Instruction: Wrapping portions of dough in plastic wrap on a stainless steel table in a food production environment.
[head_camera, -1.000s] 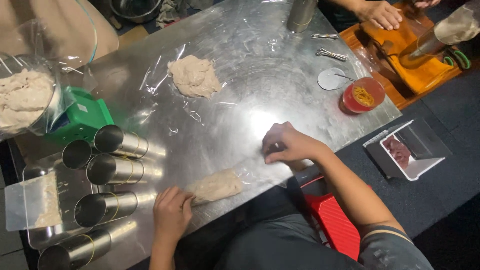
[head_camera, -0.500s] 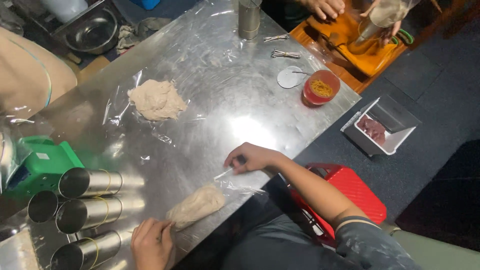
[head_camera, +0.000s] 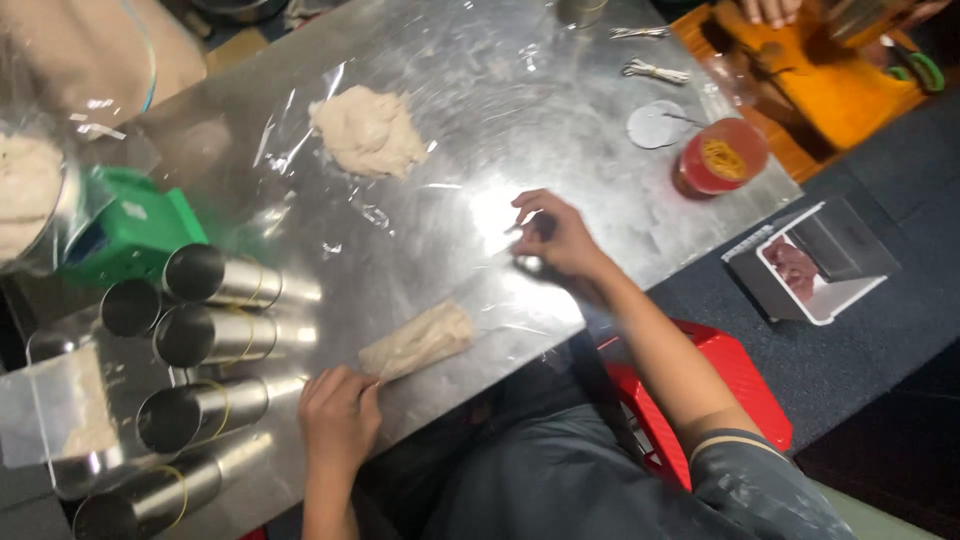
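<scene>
A pale log of dough wrapped in clear film (head_camera: 418, 340) lies on the steel table (head_camera: 440, 110) near its front edge. My left hand (head_camera: 338, 418) pinches the film at the log's left end. My right hand (head_camera: 556, 238) is to the right of the log, fingers closed on the film's other end, stretched out over the table. A larger lump of dough (head_camera: 368, 130) rests on a sheet of clear film farther back.
Several steel tubes (head_camera: 215, 335) lie at the left beside a green scale (head_camera: 130, 235) and a bowl of dough (head_camera: 25, 190). A red cup (head_camera: 722, 158) and orange board (head_camera: 830, 80) sit far right, where another person's hand (head_camera: 772, 10) works. A red stool (head_camera: 740, 400) stands below.
The view has shifted. My right hand has lifted slightly and moved away from the log, pulling the film's end. My left hand stays at the log's left end.
</scene>
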